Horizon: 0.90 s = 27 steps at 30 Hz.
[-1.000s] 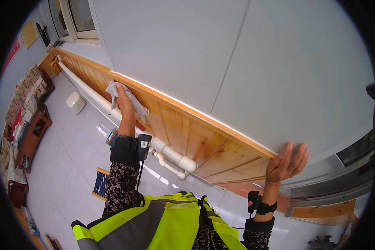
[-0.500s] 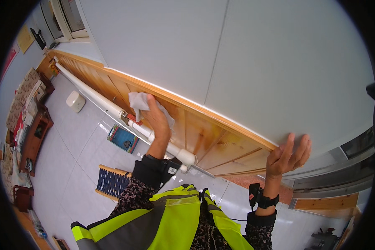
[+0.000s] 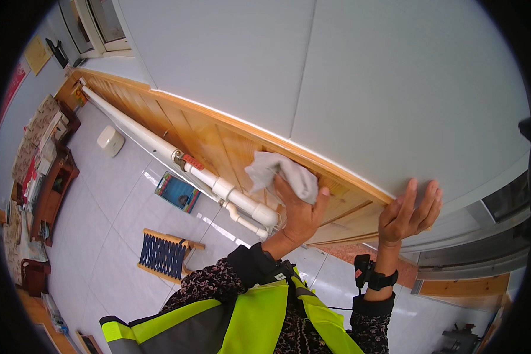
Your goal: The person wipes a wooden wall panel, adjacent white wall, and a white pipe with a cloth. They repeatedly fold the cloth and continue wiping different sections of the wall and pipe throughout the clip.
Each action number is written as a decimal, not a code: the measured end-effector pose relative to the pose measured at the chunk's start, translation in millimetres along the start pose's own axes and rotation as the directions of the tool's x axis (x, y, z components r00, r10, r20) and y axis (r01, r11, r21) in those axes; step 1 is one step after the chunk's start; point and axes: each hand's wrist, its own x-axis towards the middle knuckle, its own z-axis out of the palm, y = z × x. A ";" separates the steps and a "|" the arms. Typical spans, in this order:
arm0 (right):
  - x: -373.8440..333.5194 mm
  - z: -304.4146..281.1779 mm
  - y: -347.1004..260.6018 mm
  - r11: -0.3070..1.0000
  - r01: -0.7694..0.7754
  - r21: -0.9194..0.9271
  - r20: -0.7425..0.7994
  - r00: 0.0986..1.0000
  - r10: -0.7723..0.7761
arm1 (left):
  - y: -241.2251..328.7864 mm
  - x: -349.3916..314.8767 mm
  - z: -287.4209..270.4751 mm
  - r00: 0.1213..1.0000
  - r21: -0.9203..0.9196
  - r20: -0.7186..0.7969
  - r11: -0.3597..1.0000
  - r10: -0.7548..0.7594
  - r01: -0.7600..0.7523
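Observation:
My left hand (image 3: 301, 213) presses a pale grey-white cloth (image 3: 283, 173) against the wooden wall panelling (image 3: 202, 138), just below its top trim. The thumb points up along the cloth's edge, and part of the cloth bunches above the fingers. My right hand (image 3: 408, 213) rests at the right end of the trim, its fingers spread and touching the pale grey wall (image 3: 395, 106). Nothing is in that hand.
A white pipe (image 3: 141, 137) runs low along the panelling, with joints near my left forearm. On the tiled floor stand a folding stool (image 3: 161, 256), a blue picture-covered box (image 3: 177, 192) and a small white bin (image 3: 110, 141). A wooden sofa (image 3: 48, 197) lines the left.
My left hand has slid the cloth to the right along the panelling, towards my right hand. My right hand stays at nearly the same place on the wall.

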 end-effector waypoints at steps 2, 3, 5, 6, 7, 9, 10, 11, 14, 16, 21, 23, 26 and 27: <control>0.6 0.0 -0.4 1.000 0.002 0.001 -0.005 1.000 -0.002 | -6.6 -9.2 -2.1 0.992 0.175 0.056 0.977 0.117 -0.125; 0.5 0.3 -0.4 1.000 0.001 -0.006 -0.001 1.000 -0.001 | -14.8 -6.9 -6.8 0.982 0.244 0.138 0.956 0.130 -0.161; 1.2 0.3 -0.1 1.000 0.007 0.002 -0.006 1.000 -0.007 | -26.9 -4.8 -22.5 0.969 0.251 0.228 0.956 0.092 -0.150; 1.4 0.1 -0.2 1.000 0.007 0.004 -0.006 1.000 -0.007 | -31.3 -2.7 -29.3 0.960 0.240 0.272 0.962 0.059 -0.127; 1.7 -0.1 -0.1 1.000 0.006 0.007 -0.007 1.000 -0.006 | -34.8 0.6 -33.8 0.972 0.226 0.220 0.966 0.079 -0.130; 2.3 -0.5 0.4 1.000 0.010 0.010 -0.012 1.000 -0.010 | -42.3 10.0 -38.9 0.991 0.164 0.095 0.980 0.095 -0.109; 2.1 -0.4 0.5 1.000 0.007 0.011 -0.009 1.000 -0.007 | -46.7 14.4 -40.3 0.995 0.133 0.033 0.986 0.098 -0.101; 2.9 -0.5 1.1 1.000 0.008 0.010 -0.008 1.000 -0.008 | -49.8 17.1 -42.0 0.993 0.168 -0.032 0.980 0.115 -0.108; 3.1 -0.4 0.8 1.000 0.012 0.002 -0.007 1.000 -0.012 | -72.1 28.9 -52.8 0.996 -0.031 -0.082 0.999 -0.021 0.019; 2.9 -0.3 0.1 1.000 0.013 -0.002 -0.011 1.000 -0.013 | -93.6 40.8 -66.9 0.990 -0.063 -0.035 0.989 -0.138 0.136; 1.4 1.5 0.4 1.000 0.013 -0.009 -0.013 1.000 -0.013 | -126.6 83.1 -85.0 0.920 -0.263 -0.332 0.957 -0.208 0.121; 0.4 1.0 1.4 1.000 0.021 -0.021 -0.011 1.000 -0.022 | -131.7 103.6 -102.8 0.886 -0.373 -0.365 0.917 -0.287 0.144; -0.3 0.5 2.4 0.999 0.032 -0.031 -0.007 0.999 -0.032 | -136.3 136.2 -133.3 0.811 -0.555 -0.401 0.817 -0.426 0.155; -0.4 0.4 2.6 0.999 0.028 -0.036 -0.001 1.000 -0.028 | -138.1 145.4 -142.3 0.781 -0.614 -0.423 0.779 -0.460 0.126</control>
